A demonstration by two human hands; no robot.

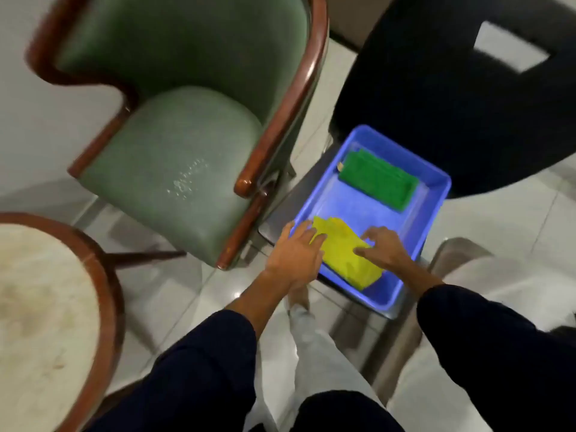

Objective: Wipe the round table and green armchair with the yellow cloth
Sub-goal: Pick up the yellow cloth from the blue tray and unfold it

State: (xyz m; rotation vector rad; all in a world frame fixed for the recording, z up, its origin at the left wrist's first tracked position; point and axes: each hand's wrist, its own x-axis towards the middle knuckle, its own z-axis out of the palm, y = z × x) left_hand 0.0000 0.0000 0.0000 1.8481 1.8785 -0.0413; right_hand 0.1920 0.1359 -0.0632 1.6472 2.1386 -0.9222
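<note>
The yellow cloth (344,255) is lying in the near end of a blue tray (434,194), right of centre in the frame; both hands are on it. The left hand (294,255) lies flat over the cloth's left edge, fingers spread and pressing down, not really pinching anything; the right hand (385,246) has its fingers curled onto the cloth's right side, fingertips touching the fabric, but honestly I can't tell if it's got a proper hold or is just resting there. A folded green cloth (378,180) sits at the far end of the same tray, well apart from the yellow one.

The armchair (174,157) fills the upper left, just beside the tray; green seat, brown wooden arms, and a patch of wet droplets (187,179) near the seat's front right. The table (40,310) is at the lower left edge, pale stained top with a brown wood rim. A black chair (452,98) takes up the upper right behind the tray; dark sleeves (199,363) run in from the bottom.
</note>
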